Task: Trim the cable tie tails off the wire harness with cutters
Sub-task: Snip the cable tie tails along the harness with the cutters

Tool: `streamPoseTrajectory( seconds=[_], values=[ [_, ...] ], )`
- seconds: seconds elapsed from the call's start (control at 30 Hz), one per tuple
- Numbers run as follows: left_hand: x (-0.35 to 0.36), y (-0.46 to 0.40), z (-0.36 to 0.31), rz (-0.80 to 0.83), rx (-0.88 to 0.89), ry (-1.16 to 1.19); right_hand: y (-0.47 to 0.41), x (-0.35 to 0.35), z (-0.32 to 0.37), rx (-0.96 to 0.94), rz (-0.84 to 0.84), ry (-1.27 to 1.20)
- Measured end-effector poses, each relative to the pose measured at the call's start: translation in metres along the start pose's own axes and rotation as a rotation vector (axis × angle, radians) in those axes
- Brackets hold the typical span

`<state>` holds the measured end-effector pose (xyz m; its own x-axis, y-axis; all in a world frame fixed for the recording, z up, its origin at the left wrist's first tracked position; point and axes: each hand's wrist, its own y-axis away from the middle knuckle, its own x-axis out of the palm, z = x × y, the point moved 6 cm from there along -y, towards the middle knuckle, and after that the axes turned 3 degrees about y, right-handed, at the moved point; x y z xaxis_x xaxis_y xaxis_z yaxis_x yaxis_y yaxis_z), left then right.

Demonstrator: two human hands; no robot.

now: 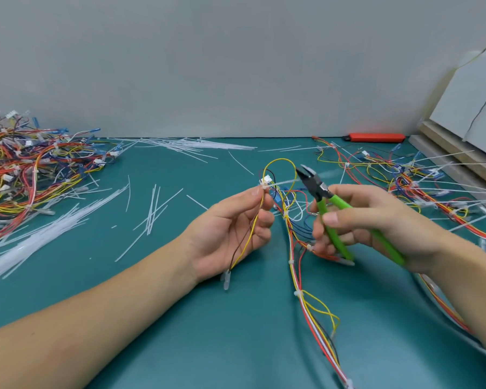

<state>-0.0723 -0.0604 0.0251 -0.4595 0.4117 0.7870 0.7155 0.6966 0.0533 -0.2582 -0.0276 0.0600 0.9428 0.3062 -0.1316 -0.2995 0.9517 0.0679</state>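
My left hand [230, 231] pinches a yellow and brown branch of the wire harness [296, 265] just below a white connector [265, 181]. A white cable tie tail [282, 183] sticks out to the right from that spot. My right hand [371, 220] grips the green-handled cutters [334, 211]. Their dark jaws [306, 171] stand open just right of the tail's end, above the mat. The rest of the harness trails down the teal mat toward the near edge, with several trimmed ties along it.
A heap of harnesses [26, 169] fills the far left. Cut white tie tails [54, 231] litter the mat left and back. More harnesses with long tails [418, 178] lie at right, beside wooden boards [460, 155]. A red utility knife [376, 137] lies by the wall.
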Motion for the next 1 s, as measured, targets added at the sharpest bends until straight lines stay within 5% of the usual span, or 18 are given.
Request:
streamPoseTrajectory(
  seconds=[0.13, 0.27, 0.67, 0.77, 1.0],
  values=[
    [-0.001, -0.001, 0.0, -0.003, 0.002, -0.009, 0.001, -0.006, 0.0, 0.084, 0.035, -0.185],
    [-0.002, -0.001, 0.0, 0.004, -0.002, 0.037, 0.004, -0.003, -0.002, 0.208, 0.262, -0.517],
    [-0.005, 0.0, -0.001, 0.023, -0.055, 0.118, -0.005, -0.005, 0.004, -0.035, 0.275, -1.169],
    [-0.005, 0.0, -0.001, 0.039, -0.072, 0.095, -0.003, -0.003, 0.007, 0.004, 0.277, -1.054],
    [-0.003, 0.001, 0.001, 0.013, -0.045, -0.118, 0.019, 0.04, -0.009, 0.218, 0.68, -0.319]
  ],
)
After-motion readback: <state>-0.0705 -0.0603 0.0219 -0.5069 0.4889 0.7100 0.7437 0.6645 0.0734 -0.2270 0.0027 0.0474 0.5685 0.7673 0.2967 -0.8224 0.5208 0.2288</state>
